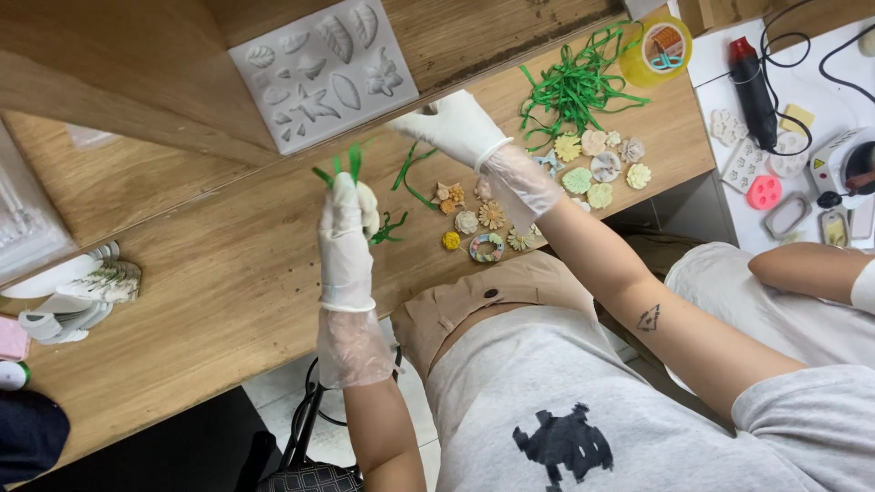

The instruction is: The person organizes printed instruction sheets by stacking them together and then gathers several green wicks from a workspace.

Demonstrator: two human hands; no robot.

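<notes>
My left hand (346, 239), in a white glove, is raised over the wooden table (210, 264) and pinches a few green paper strips (339, 166) that stick up above its fingertips, along with a small cream piece. My right hand (454, 126), also gloved, lies farther back on the table by the corner of a grey silicone leaf mould (321, 66) and holds nothing that I can see. A loose curled green strip (407, 173) lies between the two hands. Small moulded flowers (492, 216) in cream, yellow and pale green lie just right of my left hand.
A heap of green strips (574, 87) and a yellow tape roll (658, 50) lie at the back right. White moulded pieces (87, 292) are stacked at the left edge. Another person's arm (811, 269) rests at the right, beside a white table with a hot tool (755, 91) and moulds.
</notes>
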